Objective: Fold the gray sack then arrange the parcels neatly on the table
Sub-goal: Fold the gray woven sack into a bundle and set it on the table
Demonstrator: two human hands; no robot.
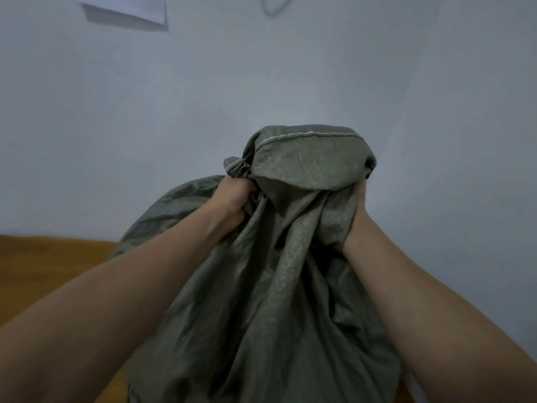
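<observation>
The gray sack (279, 286) fills the lower middle of the head view, bulky and creased, with a stitched hem folded over at its top. My left hand (235, 199) is clenched on the bunched fabric at the sack's upper left. My right hand (356, 219) grips the fabric on the upper right side, partly hidden behind a fold. Both forearms reach in from the bottom corners. The sack hides whatever is inside it, and no parcels show.
A brown wooden table (43, 271) lies at the lower left under the sack. A pale wall (145, 126) fills the background. A white sheet of paper (125, 10) hangs on the wall at the top left.
</observation>
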